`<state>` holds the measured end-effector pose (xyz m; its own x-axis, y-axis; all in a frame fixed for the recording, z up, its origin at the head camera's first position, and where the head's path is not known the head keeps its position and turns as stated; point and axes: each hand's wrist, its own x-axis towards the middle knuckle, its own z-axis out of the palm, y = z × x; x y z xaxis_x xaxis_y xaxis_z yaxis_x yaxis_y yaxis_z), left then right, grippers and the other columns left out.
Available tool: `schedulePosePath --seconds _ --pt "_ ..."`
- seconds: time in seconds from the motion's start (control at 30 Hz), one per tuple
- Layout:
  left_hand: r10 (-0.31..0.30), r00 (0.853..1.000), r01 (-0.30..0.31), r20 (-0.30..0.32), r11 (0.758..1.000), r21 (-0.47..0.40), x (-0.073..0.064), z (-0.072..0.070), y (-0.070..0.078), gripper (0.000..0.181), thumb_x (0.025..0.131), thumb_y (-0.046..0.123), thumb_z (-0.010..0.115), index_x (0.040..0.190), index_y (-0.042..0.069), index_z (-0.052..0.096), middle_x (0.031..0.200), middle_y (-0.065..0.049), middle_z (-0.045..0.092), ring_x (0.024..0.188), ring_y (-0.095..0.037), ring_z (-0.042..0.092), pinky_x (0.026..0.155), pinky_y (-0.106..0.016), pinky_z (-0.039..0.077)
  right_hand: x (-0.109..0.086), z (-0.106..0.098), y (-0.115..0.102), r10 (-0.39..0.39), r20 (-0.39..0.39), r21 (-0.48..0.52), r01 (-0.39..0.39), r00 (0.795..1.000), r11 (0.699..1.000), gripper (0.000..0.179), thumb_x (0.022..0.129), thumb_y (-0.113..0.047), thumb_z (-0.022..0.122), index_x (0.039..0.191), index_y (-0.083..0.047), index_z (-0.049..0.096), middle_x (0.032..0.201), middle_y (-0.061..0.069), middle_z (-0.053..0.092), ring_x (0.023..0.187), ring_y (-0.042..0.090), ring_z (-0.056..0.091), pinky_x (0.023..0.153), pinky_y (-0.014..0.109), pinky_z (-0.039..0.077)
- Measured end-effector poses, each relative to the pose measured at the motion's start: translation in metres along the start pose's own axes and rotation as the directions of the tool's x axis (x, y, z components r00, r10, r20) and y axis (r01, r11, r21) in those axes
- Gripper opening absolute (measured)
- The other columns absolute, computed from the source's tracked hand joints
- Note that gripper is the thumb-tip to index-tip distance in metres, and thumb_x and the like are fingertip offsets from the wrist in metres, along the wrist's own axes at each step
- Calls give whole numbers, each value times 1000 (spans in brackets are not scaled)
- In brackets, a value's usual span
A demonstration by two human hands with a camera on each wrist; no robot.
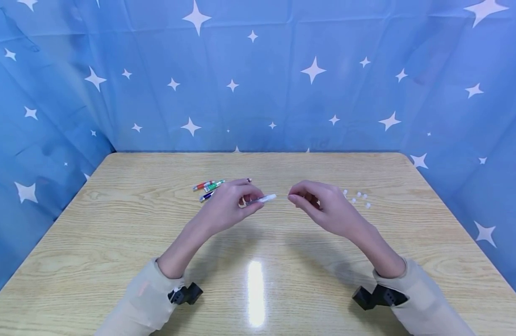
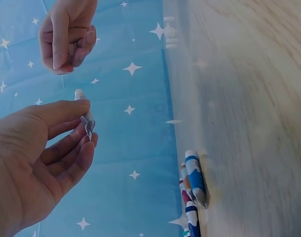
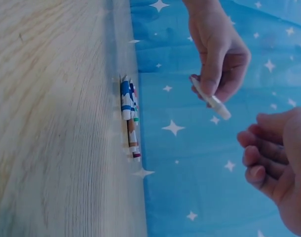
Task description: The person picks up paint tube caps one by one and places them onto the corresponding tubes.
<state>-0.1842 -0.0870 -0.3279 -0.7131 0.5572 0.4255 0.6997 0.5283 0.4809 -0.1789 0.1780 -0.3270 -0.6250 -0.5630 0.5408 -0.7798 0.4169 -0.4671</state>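
Note:
My left hand (image 1: 230,203) pinches a slim white paint tube (image 1: 267,199) between thumb and fingers, above the middle of the table. The tube's white end points toward my right hand (image 1: 327,207), and its flattened end lies within the left fingers, as the left wrist view shows. A short gap separates the right fingertips from the tube. In the right wrist view the right fingers (image 3: 259,148) are loosely bent and nothing shows between them. Behind the left hand lie several paint tubes, among them a red one (image 1: 203,185) and a green one (image 1: 213,186), partly hidden by that hand.
Several small white pieces (image 1: 359,197), resembling caps, lie scattered right of the right hand. The wooden table (image 1: 115,242) ends at a blue curtain (image 1: 258,84) with white stars. A black wrist camera (image 1: 186,294) is strapped to each sleeve.

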Motion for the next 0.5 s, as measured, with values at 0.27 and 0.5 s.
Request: schedulePosePath --seconds 0.27,0.5 --pt "-95 995 93 31 995 44 -2 1 -5 9 90 14 78 97 7 77 85 1 67 73 -10 58 63 -24 50 -2 -2 3 20 12 -25 -19 1000 999 4 100 -10 64 100 -12 68 76 -12 54 57 5 43 50 23 39" --pt "-134 990 131 46 988 77 -4 1 -14 8 90 12 78 95 6 77 83 1 67 71 -10 58 62 -24 49 -4 -4 5 38 17 -41 -37 999 998 5 99 -10 65 100 -12 68 76 -12 54 57 5 44 51 23 39"
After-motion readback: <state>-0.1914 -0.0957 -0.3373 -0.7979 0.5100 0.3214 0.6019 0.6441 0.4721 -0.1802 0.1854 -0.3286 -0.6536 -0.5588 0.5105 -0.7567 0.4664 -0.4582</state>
